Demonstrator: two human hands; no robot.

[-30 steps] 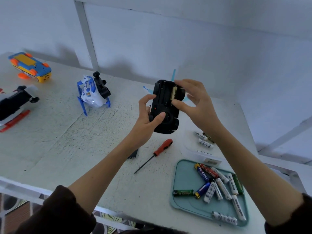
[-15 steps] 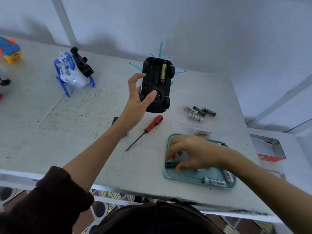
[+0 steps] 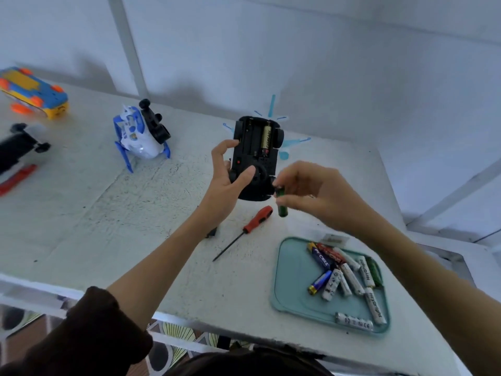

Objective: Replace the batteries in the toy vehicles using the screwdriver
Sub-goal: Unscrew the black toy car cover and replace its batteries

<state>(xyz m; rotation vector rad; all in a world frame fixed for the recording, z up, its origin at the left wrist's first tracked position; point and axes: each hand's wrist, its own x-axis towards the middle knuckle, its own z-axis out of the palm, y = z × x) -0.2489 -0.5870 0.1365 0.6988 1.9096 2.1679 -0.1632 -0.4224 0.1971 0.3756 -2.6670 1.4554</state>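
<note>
Right hand (image 3: pixel 311 195) pinches green battery (image 3: pixel 281 203), just right of black toy car (image 3: pixel 254 158). Left hand (image 3: pixel 230 183) grips car, underside up, bay open. Advice: check polarity, seat in empty slot beside gold cell (image 3: pixel 266 139) reading "EVEREADY". Screwdriver (image 3: pixel 244 232) below hands, on table (image 3: pixel 108 213). Tray (image 3: pixel 292 267) nearer: "PKCELL", "Heylight" — uncertain.

The white table (image 3: pixel 81 226) holds a screwdriver (image 3: pixel 244 232) in the middle, a tray (image 3: pixel 292 294) of batteries near the front edge, and three toys (image 3: pixel 141 134) toward the back left corner.
</note>
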